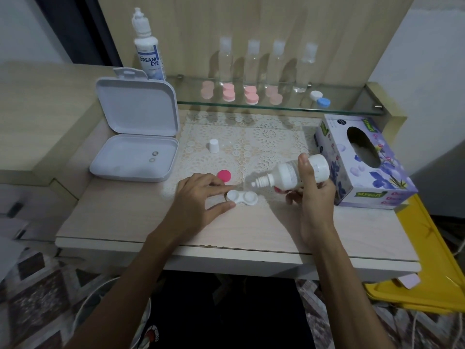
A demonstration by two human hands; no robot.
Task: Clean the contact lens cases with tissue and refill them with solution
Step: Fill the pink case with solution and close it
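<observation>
A white two-well contact lens case [242, 197] lies uncapped on the table near the front middle. My left hand [201, 197] pinches its left well between thumb and forefinger. My right hand [313, 195] grips a white solution bottle [293, 173], tilted with its nozzle pointing left, just above the case's right well. A pink cap [224, 176] lies behind my left hand, and something pink shows under the bottle in my right hand. The bottle's white cap [214, 145] stands on the lace mat [264, 137]. A purple tissue box [362, 159] sits at the right.
An open white plastic box [136, 137] stands at the left, with a large Dream Eye bottle [148, 51] behind it. A glass shelf [276, 105] at the back holds several pink lens cases, a blue-and-white one [320, 99] and clear bottles. A yellow tray [427, 260] lies lower right.
</observation>
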